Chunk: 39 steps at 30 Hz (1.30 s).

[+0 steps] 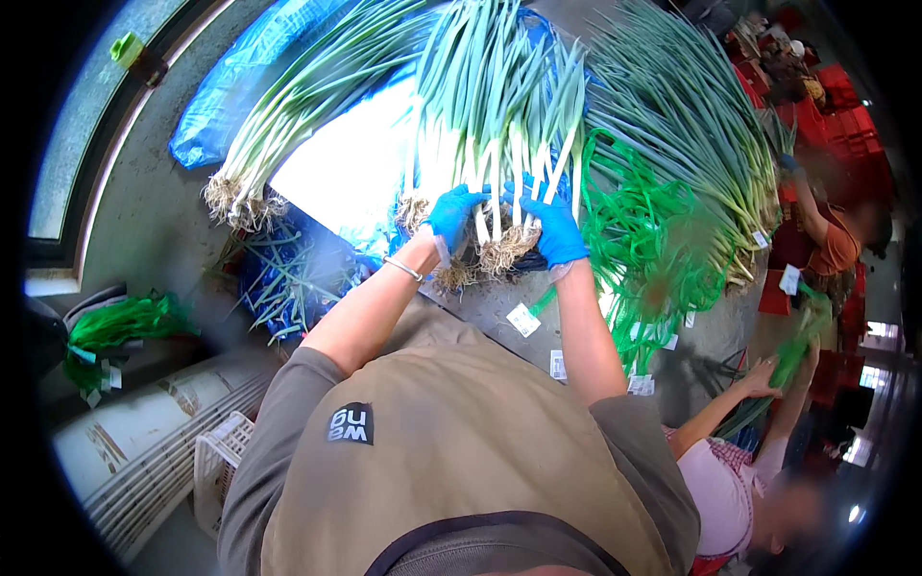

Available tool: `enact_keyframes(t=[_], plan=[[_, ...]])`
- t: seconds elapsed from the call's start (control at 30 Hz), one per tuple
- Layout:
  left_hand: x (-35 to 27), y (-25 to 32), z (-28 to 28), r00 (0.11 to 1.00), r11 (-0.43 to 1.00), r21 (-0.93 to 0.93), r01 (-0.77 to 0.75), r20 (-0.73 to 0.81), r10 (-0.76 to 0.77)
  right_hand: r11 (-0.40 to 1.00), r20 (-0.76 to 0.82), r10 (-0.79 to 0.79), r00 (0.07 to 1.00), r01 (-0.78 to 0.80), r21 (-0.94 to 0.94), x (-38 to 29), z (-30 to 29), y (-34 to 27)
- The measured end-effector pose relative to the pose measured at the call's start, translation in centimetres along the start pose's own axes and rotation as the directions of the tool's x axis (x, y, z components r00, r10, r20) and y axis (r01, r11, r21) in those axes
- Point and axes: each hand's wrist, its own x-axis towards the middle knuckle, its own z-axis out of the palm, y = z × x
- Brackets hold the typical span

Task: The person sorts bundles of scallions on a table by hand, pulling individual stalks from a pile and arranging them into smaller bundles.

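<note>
Both my hands wear blue gloves and close around the white stalks of a bunch of green onions (497, 162), just above its roots. My left hand (455, 214) grips the bunch's left side, and my right hand (555, 225) grips its right side; some fingers are hidden behind the stalks. The roots (506, 250) hang between and below the hands. Another bunch of green onions (270, 137) lies to the left, its roots towards the window side. At the right is a large pile of green onions (673, 122). Green mesh netting (641, 237) with white tags lies beside my right hand.
Blue plastic sheeting (223, 93) lies at the upper left, with loose leaf scraps (288, 273) nearer me. A white plastic crate (220, 461) stands low on the left. Two co-workers are at the right, one (720, 497) close by holding netted onions. Red crates (850, 137) stand behind.
</note>
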Motion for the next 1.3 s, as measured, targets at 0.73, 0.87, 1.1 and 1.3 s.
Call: enact_keyframes(t=[0.73, 0.87, 1.1, 1.3], plan=[[2.2, -1.0, -0.7, 0.998, 0.995, 0.086, -0.040, 0.053, 0.035, 0.982, -0.185, -0.151, 0.971, 0.127, -0.140, -1.2, 0.1, 0.3], [2.0, -0.8, -0.5, 0.999, 0.994, 0.113, -0.008, 0.032, 0.004, 0.990, -0.237, -0.110, 0.965, 0.086, -0.107, -0.5, -0.5, 0.6], [2.9, -1.7, -1.2, 0.992, 1.000, -0.009, -0.024, 0.126, 0.025, 0.998, -0.142, -0.049, 0.989, 0.043, -0.042, -1.3, 0.9, -1.1], [3.8, -2.2, -1.3, 0.994, 0.993, 0.116, 0.010, 0.109, -0.022, 0.986, -0.081, -0.004, 0.997, -0.010, -0.168, -1.4, 1.5, 0.1]])
